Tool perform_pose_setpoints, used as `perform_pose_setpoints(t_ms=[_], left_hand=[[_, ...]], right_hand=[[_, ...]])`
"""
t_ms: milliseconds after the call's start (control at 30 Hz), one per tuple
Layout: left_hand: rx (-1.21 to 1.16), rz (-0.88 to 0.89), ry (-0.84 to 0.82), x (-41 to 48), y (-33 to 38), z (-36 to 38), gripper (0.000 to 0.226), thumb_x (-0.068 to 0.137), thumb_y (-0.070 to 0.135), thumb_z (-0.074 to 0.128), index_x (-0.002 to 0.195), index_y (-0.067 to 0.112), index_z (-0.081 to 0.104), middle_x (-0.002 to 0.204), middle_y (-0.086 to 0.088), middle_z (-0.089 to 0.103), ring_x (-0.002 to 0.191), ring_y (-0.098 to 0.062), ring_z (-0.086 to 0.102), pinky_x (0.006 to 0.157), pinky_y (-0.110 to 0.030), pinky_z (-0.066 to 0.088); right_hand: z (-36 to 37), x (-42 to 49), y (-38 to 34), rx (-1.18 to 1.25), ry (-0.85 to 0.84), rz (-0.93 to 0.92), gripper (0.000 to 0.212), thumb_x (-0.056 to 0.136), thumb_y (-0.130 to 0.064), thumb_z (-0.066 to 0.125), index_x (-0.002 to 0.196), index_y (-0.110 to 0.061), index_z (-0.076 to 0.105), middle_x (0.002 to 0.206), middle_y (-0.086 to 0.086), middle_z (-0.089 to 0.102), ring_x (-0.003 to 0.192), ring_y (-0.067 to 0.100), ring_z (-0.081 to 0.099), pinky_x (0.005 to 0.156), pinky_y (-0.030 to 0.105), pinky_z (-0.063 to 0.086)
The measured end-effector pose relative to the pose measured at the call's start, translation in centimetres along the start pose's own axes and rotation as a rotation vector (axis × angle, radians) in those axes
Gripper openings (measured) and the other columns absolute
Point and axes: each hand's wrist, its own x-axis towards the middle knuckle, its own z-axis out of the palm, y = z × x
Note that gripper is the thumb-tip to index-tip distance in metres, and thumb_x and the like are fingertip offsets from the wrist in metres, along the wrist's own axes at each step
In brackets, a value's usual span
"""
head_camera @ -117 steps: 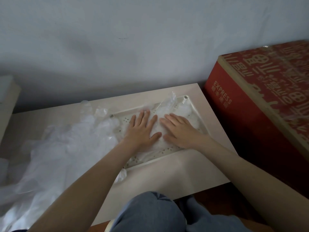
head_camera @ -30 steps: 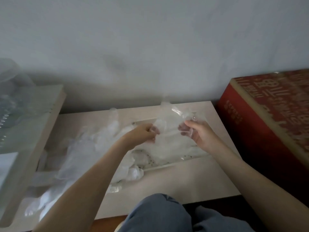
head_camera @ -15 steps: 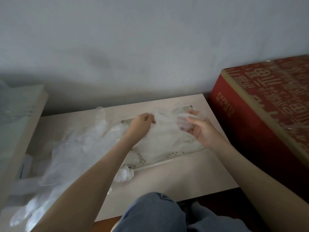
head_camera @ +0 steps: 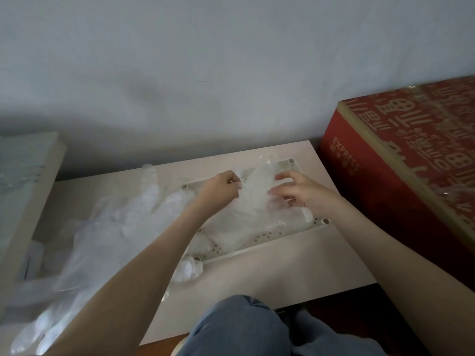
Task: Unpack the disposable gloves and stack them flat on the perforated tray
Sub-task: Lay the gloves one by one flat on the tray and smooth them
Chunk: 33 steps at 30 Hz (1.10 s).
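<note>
Over the tray [head_camera: 282, 236], a clear glove [head_camera: 253, 204] spans sideways between the left hand [head_camera: 221, 188], pinching one edge, and the right hand [head_camera: 302, 195], fingers [head_camera: 280, 192] bent on the other, grip unclear.

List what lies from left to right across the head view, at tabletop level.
In order: pale panel → heap of loose gloves → left hand → glove → right hand → red box. The perforated tray spans under both hands, so it is left out.
</note>
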Motion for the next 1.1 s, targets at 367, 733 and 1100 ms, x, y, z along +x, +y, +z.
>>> perform_pose_setpoints(t_ms=[367, 733, 1100], left_hand=[[0.065, 0.027, 0.007, 0.5, -0.9, 0.2, 0.027, 0.097, 0.026, 0.044, 0.082, 0.013, 0.063, 0.068, 0.006, 0.064, 0.06, -0.012, 0.054, 0.062, -0.025, 0.045], [0.327, -0.051, 0.183, 2.0, -2.9, 1.1, 0.02, 0.096, 0.02, 0.042, 0.103, 0.005, 0.054, 0.1, -0.012, 0.059, 0.094, -0.031, 0.055, 0.072, -0.032, 0.038], [0.749, 0.536, 0.091, 0.8, -4.6, 4.2, 0.059, 0.089, 0.046, 0.027, 0.124, 0.008, 0.055, 0.132, -0.013, 0.052, 0.119, -0.033, 0.051, 0.101, -0.039, 0.031]], right_hand=[[2.3, 1.1, -0.6, -0.067, 0.125, -0.168, 0.015, 0.086, 0.001, 0.06, 0.1, -0.005, 0.062, 0.065, 0.003, 0.055, 0.052, 0.011, 0.053, 0.05, 0.013, 0.04], [2.9, 2.9, 0.0, -0.018, 0.219, -0.121, 0.012, 0.089, 0.001, 0.055, 0.079, -0.007, 0.056, 0.068, 0.008, 0.063, 0.051, 0.013, 0.061, 0.051, 0.02, 0.047], [3.0, 3.3, 0.9, -0.128, 0.367, -0.117, 0.014, 0.083, -0.005, 0.057, 0.07, -0.01, 0.061, 0.069, 0.007, 0.066, 0.059, 0.015, 0.061, 0.058, 0.022, 0.046]])
